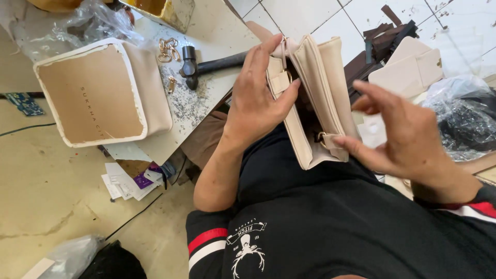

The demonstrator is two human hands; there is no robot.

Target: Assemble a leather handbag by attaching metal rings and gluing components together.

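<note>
Two hands | left hand (257, 98) grips beige bag (315, 98) | right hand (400, 132) seemingly touching

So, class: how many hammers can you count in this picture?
1. The hammer lies on the white worktable, just left of the left hand gripping the beige bag. Clutter may hide others.

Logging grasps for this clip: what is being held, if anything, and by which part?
The left hand grips the beige handbag by its strap-tab end. The right hand touches the lower strap tab with a fingertip.
</note>
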